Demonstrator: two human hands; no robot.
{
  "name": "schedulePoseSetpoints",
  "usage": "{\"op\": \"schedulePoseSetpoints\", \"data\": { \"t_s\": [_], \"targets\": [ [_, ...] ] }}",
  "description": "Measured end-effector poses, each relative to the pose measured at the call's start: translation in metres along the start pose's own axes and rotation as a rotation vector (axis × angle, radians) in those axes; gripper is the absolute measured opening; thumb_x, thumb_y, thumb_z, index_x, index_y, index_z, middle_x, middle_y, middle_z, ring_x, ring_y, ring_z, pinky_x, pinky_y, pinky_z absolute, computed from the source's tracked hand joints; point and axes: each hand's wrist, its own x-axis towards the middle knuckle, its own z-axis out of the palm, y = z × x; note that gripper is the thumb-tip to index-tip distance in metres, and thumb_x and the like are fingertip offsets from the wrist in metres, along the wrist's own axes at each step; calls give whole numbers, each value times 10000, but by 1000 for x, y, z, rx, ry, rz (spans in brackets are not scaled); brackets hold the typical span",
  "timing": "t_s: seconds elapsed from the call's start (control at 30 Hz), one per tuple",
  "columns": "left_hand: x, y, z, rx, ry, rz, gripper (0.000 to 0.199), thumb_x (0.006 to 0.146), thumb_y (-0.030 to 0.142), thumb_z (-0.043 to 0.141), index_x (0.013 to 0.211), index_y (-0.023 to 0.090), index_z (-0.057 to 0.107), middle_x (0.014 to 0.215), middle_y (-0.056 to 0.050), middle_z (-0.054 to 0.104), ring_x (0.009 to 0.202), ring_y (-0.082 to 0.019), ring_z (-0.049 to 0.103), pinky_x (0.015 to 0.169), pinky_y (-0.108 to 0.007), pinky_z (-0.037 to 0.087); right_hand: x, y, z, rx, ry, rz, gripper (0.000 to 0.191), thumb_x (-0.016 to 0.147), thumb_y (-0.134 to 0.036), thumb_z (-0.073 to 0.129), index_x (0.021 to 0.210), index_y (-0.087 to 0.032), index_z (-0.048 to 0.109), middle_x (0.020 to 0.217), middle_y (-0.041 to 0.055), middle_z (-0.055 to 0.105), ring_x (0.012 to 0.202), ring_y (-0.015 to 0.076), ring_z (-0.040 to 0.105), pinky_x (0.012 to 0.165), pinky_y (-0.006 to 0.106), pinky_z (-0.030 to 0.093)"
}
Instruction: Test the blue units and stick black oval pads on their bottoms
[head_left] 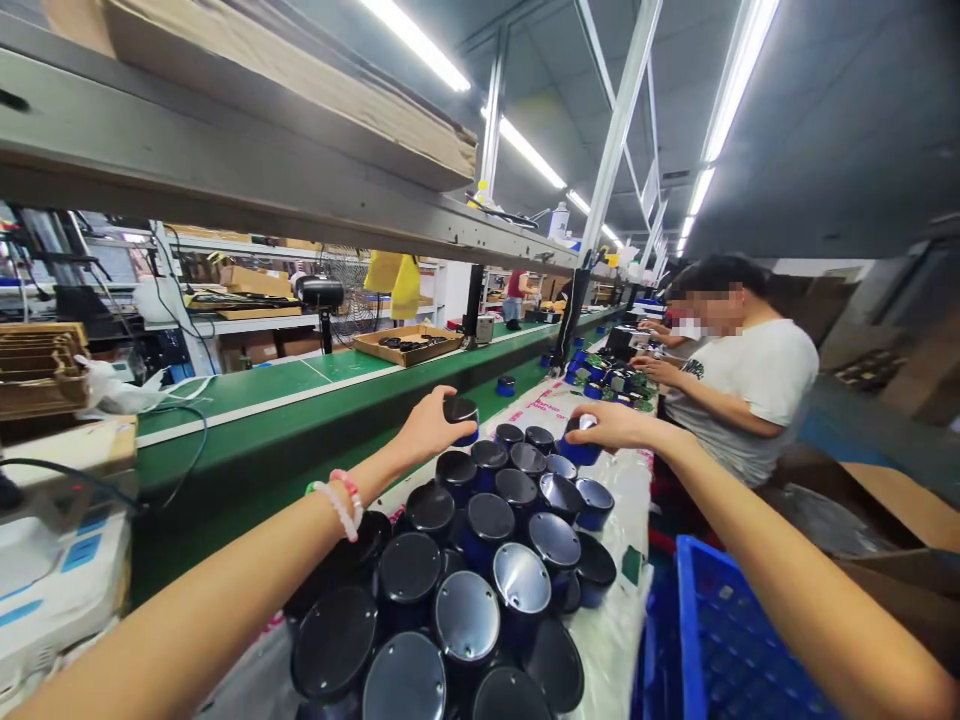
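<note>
The left hand [429, 428] pinches a round can with a black top [459, 412] between its thumb and fingers, by the left edge of the table [619, 640]. The right hand [615, 425] pinches another can, a blue one [579, 450], near the table's right edge. A big bunch of black-topped cans [490, 517] stands close together between the two arms, filling the near end of the table. Pink and white beads [346, 505] go around the left wrist. Along the table's left edge runs a long green belt [247, 425]. One small blue can [506, 385] and a shallow box of black rings [435, 354] sit along it. A blue crate [688, 610] is beside the table's right edge. Farther up that edge, a person in a white shirt [757, 385] works by a pile of green and blue parts [600, 378].
</note>
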Motion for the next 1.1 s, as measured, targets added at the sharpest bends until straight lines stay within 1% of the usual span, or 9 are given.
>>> {"op": "schedulePoseSetpoints", "data": {
  "t_s": [0.1,0.2,0.33,0.43,0.53,0.67,0.83,0.93,1.1],
  "targets": [
    [-2,25,14,26,-69,115,469,833,334,630,1243,174,467,1227,-98,529,1088,-249,536,938,-477,436,-2,0,22,29,-56,-12,366,916,-441,524,1150,-161,548,857,20,631,596,106,589,563,264,516],
    [-7,40,31,58,-176,206,432,833,326,631,1209,165,494,1183,-91,556,1063,-240,550,918,-464,451,0,-10,36,39,-93,-53,358,924,-425,517,1170,-166,542,947,42,631,687,129,615,630,297,534],
    [-9,42,39,82,-269,241,473,789,352,675,1187,153,512,1163,-97,577,1025,-234,574,896,-448,467,1,-21,31,-9,14,-95,319,916,-383,541,1158,-176,560,1145,80,584,964,205,595,840,413,496],
    [-6,38,17,66,-215,210,685,704,441,729,1253,135,458,1238,-141,544,1092,-262,548,931,-415,446,1,-39,16,-46,205,-148,370,929,-374,515,1251,-193,497,1321,104,464,1166,264,478,971,498,387],
    [-9,32,-25,48,-68,121,627,781,481,603,1270,134,419,1237,-150,538,1076,-259,556,887,-366,463,13,-77,10,-62,265,-260,441,937,-399,490,1327,-207,418,1356,111,422,1185,276,458,973,509,379],
    [-39,22,-79,78,15,45,456,814,477,522,1172,197,480,1145,-86,577,964,-229,593,830,-374,479,56,-150,27,-128,57,-381,440,914,-374,544,1305,-200,442,1315,104,461,1102,258,523,908,480,447],
    [-99,13,-112,158,-17,16,352,804,442,528,1091,239,531,1087,-36,598,969,-212,573,852,-369,469,120,-228,51,-254,-223,-350,379,902,-316,575,1247,-178,499,1263,95,507,1068,249,548,877,469,474],
    [-130,8,-121,238,-51,-27,287,823,398,506,1080,274,542,1088,-5,596,976,-199,557,870,-360,452,140,-248,60,-319,-308,-343,356,903,-310,576,1224,-170,514,1237,92,524,1047,240,560,863,457,484],
    [-164,-1,-127,289,-110,-120,215,854,402,470,1030,315,556,1035,28,603,940,-188,562,813,-319,447,140,-242,71,-389,-338,-331,340,909,-305,567,1216,-170,515,1208,88,538,999,221,579,823,423,508]
  ]
}}
